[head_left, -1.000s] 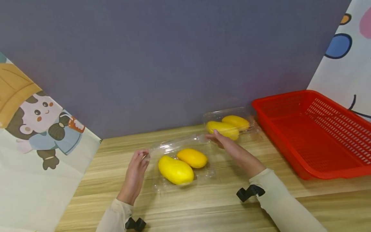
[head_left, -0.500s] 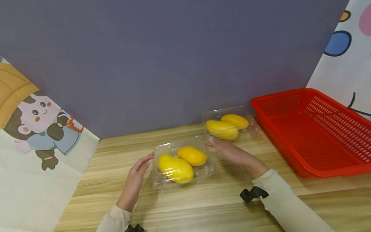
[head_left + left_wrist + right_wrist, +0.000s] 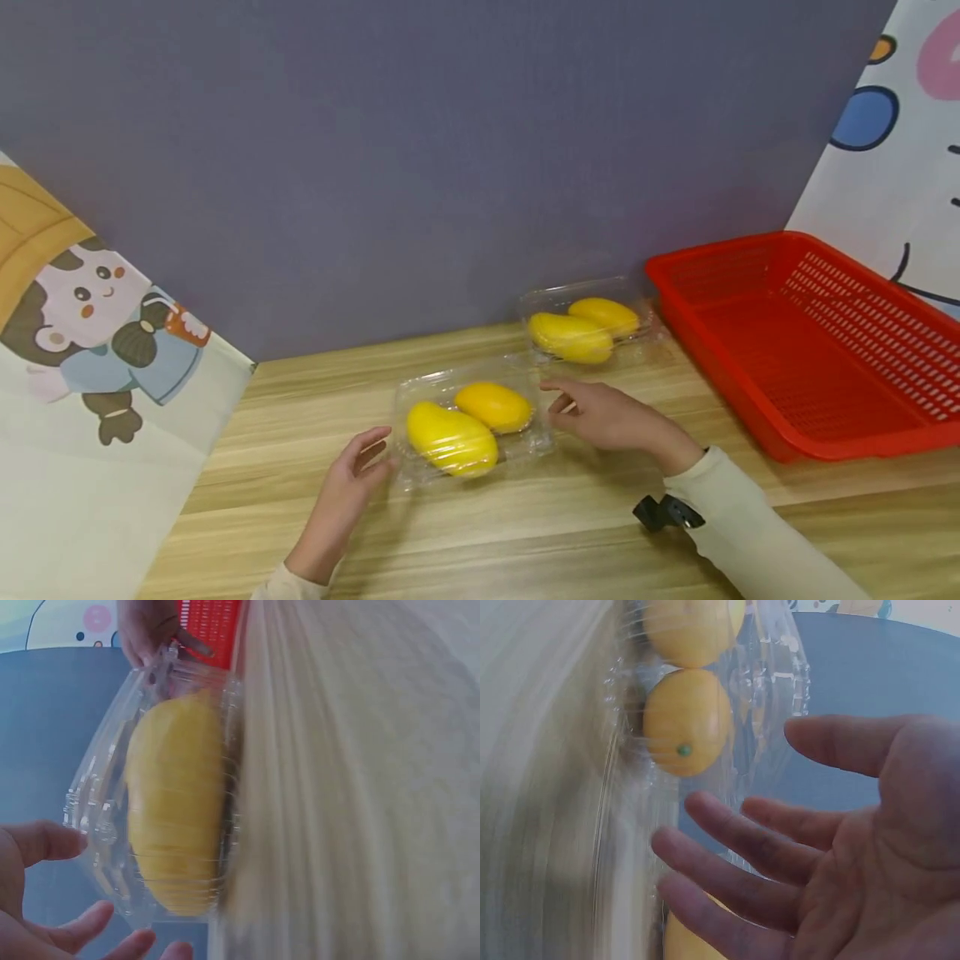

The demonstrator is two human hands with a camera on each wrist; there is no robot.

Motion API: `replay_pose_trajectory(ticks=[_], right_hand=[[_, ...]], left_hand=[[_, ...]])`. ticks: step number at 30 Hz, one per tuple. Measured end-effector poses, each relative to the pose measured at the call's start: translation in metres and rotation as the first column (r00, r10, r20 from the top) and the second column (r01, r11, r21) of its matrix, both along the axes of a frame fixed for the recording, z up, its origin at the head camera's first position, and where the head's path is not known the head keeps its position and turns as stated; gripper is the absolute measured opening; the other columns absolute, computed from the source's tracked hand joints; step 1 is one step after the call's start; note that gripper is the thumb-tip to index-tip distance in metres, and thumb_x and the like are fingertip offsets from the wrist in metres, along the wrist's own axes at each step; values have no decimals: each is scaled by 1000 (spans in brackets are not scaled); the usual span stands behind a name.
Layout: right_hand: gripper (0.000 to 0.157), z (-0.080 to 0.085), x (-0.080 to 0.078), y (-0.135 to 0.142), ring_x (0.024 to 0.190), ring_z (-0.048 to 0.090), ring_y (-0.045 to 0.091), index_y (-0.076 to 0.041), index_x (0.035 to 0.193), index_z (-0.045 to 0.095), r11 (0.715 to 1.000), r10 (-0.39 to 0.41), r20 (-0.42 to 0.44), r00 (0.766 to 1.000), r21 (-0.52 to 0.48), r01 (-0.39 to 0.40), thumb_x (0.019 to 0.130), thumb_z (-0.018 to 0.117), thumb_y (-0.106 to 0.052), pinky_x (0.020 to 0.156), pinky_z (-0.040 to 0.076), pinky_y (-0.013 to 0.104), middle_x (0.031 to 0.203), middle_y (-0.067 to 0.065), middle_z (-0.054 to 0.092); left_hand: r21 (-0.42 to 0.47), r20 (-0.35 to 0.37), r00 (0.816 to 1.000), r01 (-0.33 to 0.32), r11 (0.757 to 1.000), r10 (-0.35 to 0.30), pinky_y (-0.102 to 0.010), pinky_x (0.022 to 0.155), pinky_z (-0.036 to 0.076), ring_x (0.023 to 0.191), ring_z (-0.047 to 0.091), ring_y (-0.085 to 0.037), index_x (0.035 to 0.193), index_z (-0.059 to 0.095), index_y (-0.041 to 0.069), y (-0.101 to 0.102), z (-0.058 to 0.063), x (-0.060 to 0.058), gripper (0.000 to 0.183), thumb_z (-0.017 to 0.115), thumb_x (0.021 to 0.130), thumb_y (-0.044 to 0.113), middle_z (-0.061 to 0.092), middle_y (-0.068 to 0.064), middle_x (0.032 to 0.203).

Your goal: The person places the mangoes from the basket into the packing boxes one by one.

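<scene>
A clear plastic clamshell box [image 3: 420, 383] lies on the table with its lid down over two yellow mangoes. The larger mango [image 3: 452, 440] is at the near left, the smaller mango [image 3: 497, 407] at the far right. My left hand [image 3: 348, 479] is beside the box's left end, fingers loosely bent, holding nothing. In the left wrist view its thumb [image 3: 64, 841] is at the box's edge. My right hand [image 3: 603, 417] is at the right end, its fingers spread and slightly bent in the right wrist view, with nothing in its palm [image 3: 870, 855].
A second clear box [image 3: 558, 292] with two mangoes [image 3: 572, 337] stands behind my right hand, near the grey back panel [image 3: 375, 183]. A red perforated basket [image 3: 720, 367] sits at the right, close beside it. The wooden table [image 3: 465, 542] extends toward me.
The near box's lid has come down over the mangoes. My right hand has shifted toward me and turned, its fingers bending; my left hand has drawn slightly nearer to me.
</scene>
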State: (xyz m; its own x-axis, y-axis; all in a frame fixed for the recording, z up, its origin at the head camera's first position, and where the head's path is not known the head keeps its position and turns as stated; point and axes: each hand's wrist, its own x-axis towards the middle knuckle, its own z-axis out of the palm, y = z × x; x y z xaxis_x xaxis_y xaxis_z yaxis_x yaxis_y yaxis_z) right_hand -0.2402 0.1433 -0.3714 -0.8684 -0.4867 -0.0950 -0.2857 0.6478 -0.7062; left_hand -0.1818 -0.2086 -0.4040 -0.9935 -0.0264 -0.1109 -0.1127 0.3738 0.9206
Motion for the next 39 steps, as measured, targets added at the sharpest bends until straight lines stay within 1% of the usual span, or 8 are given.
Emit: replay_pose_trajectory(ticks=[6, 10, 13, 16, 20, 24, 32, 39], right_hand=[[22, -4, 0, 1, 71, 60, 11, -15, 104, 67, 998, 5, 35, 999, 60, -7, 99, 58, -34, 68, 52, 31, 89, 0, 69], [32, -10, 0, 1, 59, 56, 13, -15, 80, 66, 998, 37, 102, 994, 50, -42, 100, 56, -38, 57, 48, 29, 71, -2, 62], [39, -13, 0, 1, 63, 61, 15, -12, 77, 67, 998, 62, 171, 983, 16, -66, 101, 54, -39, 57, 53, 31, 70, 0, 65], [41, -15, 0, 1, 65, 67, 18, -8, 79, 69, 996, 90, 242, 966, -41, -82, 102, 52, -37, 57, 57, 35, 72, 3, 69], [40, -18, -1, -1, 62, 67, 17, -3, 83, 69, 992, 92, 303, 949, -112, -60, 102, 53, -33, 54, 55, 32, 72, 5, 69], [37, -21, -2, -4, 61, 65, 15, 0, 84, 68, 988, 72, 331, 941, -151, -22, 101, 53, -29, 51, 50, 27, 69, 4, 68], [32, -26, -5, -10, 61, 63, 15, 2, 88, 64, 975, 61, 365, 929, -221, 23, 101, 49, -23, 51, 47, 25, 69, 4, 65], [30, -26, -8, -15, 64, 63, 17, 1, 92, 62, 968, -30, 383, 923, -217, 122, 102, 47, -24, 55, 50, 26, 74, 6, 66]], left_hand=[[-2, 24, 1000, -3, 1000, 3, -33, 93, 53, 117, 58, -25, 144, 42, 6, 0, 1, 2, 58, 68, 91, 10, 55, -16, 136], [29, 104, 994, 33, 999, -36, -28, 76, 55, 90, 62, -17, 137, 46, -1, -2, 1, 2, 50, 65, 92, 13, 63, -11, 109], [75, 179, 975, 124, 989, -135, -27, 62, 55, 72, 61, -16, 122, 55, -7, -5, 0, 0, 35, 58, 96, 17, 65, -5, 87], [125, 240, 939, 223, 967, -248, -23, 53, 51, 62, 59, -13, 103, 60, -5, -9, -1, -1, 31, 52, 100, 25, 63, -1, 75], [193, 261, 913, 268, 944, -313, -21, 51, 48, 59, 58, -10, 91, 61, 1, -11, -3, -1, 30, 50, 100, 27, 62, 3, 70], [220, 247, 922, 247, 944, -299, -22, 55, 50, 61, 59, -10, 91, 60, 2, -10, -5, -1, 26, 50, 100, 25, 63, 3, 71], [207, 229, 954, 146, 967, -194, -24, 60, 51, 66, 60, -12, 94, 58, 1, -5, -7, -4, 26, 48, 101, 24, 62, 2, 74], [244, 205, 970, 75, 967, -127, -23, 62, 50, 67, 58, -12, 94, 57, 2, 3, -10, -13, 27, 47, 102, 25, 60, 1, 76]])
